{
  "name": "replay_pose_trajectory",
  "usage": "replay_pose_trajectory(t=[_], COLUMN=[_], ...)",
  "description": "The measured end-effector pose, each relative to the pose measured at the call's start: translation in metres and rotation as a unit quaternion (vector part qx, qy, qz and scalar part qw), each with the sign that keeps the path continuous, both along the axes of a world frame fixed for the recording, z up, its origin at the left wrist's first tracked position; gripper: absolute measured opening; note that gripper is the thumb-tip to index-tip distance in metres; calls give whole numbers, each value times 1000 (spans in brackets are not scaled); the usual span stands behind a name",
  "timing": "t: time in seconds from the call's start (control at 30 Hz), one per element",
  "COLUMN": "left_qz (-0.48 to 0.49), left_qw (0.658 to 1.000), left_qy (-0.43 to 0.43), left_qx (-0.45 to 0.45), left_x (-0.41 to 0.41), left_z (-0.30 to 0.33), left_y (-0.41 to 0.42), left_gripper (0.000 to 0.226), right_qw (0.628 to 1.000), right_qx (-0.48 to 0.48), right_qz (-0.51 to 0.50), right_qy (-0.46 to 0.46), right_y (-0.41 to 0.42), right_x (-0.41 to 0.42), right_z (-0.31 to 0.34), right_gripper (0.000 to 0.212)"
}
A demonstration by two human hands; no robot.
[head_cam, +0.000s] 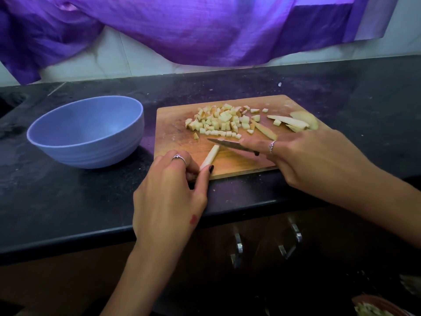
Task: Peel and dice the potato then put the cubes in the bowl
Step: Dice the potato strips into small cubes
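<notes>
A wooden cutting board (175, 119) lies on the black counter. On its far half is a heap of several small potato cubes (218, 120), with uncut potato slices (293, 122) to the right. My left hand (173, 179) pinches the near end of a pale potato stick (210, 156) at the board's front edge. My right hand (303, 153) grips a knife (227, 144), forefinger along the blade, whose tip points left just beyond the stick's far end. An empty blue bowl (88, 131) stands left of the board.
Purple cloth (182, 30) hangs over the tiled wall behind the counter. The counter's front edge (68, 240) runs below my hands, with cabinet handles (238, 247) underneath. A dish with scraps (378, 309) shows at the bottom right corner.
</notes>
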State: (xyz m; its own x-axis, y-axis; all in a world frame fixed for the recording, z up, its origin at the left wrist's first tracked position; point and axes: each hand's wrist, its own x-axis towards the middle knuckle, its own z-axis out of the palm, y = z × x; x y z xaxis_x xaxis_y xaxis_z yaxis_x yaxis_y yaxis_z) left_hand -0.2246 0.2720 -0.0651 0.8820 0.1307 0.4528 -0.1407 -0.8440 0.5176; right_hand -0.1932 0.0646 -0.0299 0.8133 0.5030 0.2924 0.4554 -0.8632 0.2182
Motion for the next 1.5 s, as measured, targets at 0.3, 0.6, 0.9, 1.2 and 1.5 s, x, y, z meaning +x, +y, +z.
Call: replay_pose_trajectory(t=[0.3,0.6,0.9,1.2,1.5], left_qz=[1,6,0,1,1], left_qw=[1000,1000,1000,1000,1000], left_qy=[-7,-2,-2,3,-3], left_qx=[4,3,6,-6,1], left_x=[1,1,1,3,4], left_z=[-1,-1,-2,-2,-4], left_y=[1,1,1,2,3], left_gripper=[21,23,22,22,23], right_qw=[996,995,991,981,994], right_qx=[73,15,109,108,79], right_qz=[38,27,51,55,46], right_qy=[44,93,61,151,66], right_y=[9,14,4,17,-3], right_x=[-2,-2,-3,9,-5], right_z=[1,9,5,7,0], right_gripper=[36,43,42,35,40])
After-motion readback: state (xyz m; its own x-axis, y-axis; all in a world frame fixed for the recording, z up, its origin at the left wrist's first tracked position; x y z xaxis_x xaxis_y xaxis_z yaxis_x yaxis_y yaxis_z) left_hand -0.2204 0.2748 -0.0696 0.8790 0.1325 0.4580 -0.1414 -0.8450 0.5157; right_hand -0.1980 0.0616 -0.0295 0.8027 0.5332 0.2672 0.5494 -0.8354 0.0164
